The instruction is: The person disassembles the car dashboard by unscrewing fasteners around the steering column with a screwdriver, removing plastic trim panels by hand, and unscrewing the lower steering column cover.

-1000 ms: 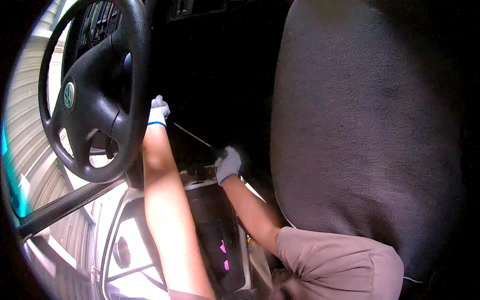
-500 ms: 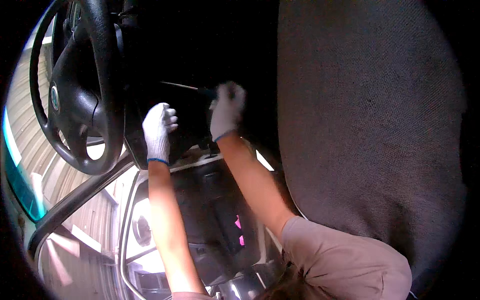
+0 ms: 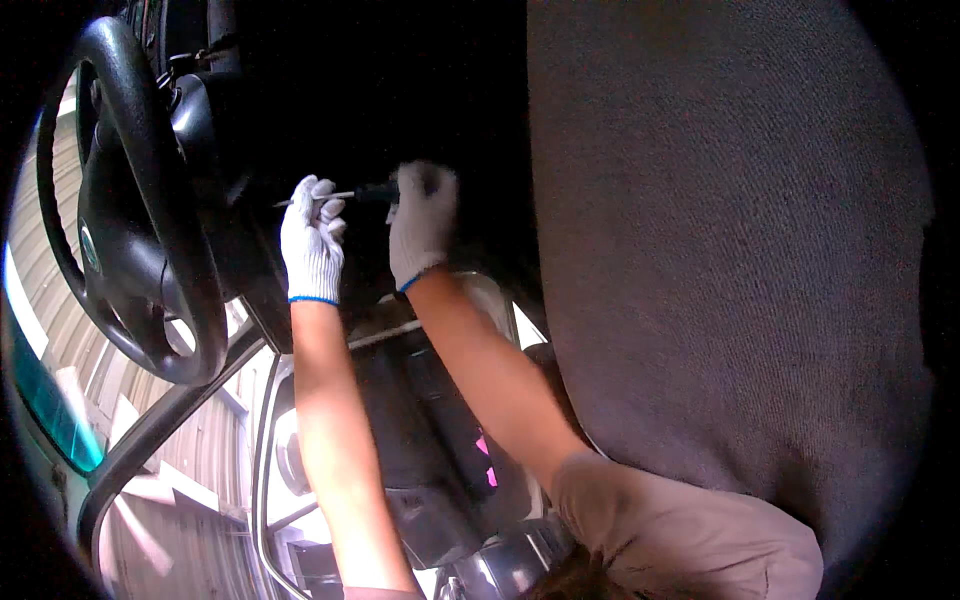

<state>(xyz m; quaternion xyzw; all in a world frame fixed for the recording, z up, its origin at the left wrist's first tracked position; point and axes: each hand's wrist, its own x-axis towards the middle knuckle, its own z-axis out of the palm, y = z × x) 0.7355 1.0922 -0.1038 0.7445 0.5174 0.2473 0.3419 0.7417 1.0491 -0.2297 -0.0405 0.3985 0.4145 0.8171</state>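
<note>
A screwdriver (image 3: 376, 192) with a dark handle and thin metal shaft lies crosswise between my hands, its tip pointing left toward the dark area under the dashboard. My right hand (image 3: 424, 220), in a white knit glove with a blue cuff, is closed around the handle. My left hand (image 3: 314, 235), gloved the same way, pinches the shaft near its tip with thumb and fingers. Deep shadow hides whatever lies beyond the tip.
A black steering wheel (image 3: 150, 190) stands at the left. On the right a grey fabric seat (image 3: 730, 230) fills the view. Below my arms is the open door (image 3: 400, 400), with pink bits (image 3: 488, 470) on it.
The left hand has come onto the screwdriver's shaft, which it was apart from before. My right hand has moved left with the screwdriver. The whole view has shifted slightly.
</note>
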